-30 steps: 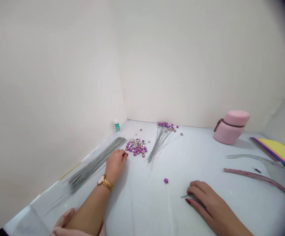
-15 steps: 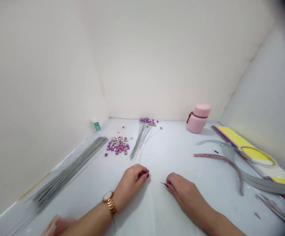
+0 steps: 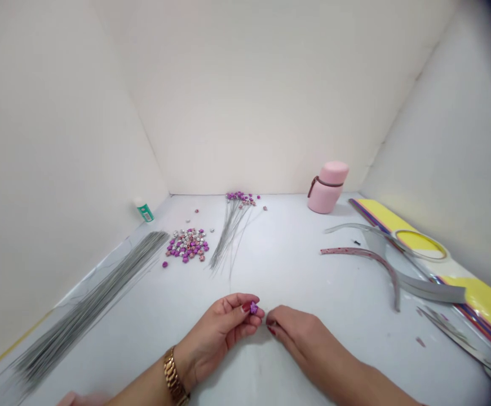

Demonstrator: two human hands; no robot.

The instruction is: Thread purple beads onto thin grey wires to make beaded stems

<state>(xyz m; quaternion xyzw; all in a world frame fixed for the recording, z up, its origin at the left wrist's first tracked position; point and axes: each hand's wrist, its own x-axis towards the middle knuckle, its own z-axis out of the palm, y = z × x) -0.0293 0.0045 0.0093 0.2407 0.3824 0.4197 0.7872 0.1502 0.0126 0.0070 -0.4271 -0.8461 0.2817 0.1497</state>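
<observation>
- Showing purple colour and short, plump points, one small star point(image 3: 253, 308) is at the left fingertips.
- Left hand point(image 3: 222, 324) pinches it with the thumb against fingers.
- Right hand point(image 3: 302, 331) curls just beside; whether it pinches something, I cannot tell.
- Mixed star pile point(image 3: 188, 245) lies farther on the table point(image 3: 291, 259).

White walls point(image 3: 249, 107) around pale tabletop point(image 3: 287, 254)

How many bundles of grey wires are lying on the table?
2: the long bundle, left of the left hand, and the smaller bundle, just right of the star pile. I see no other, and none seems hidden.
</observation>
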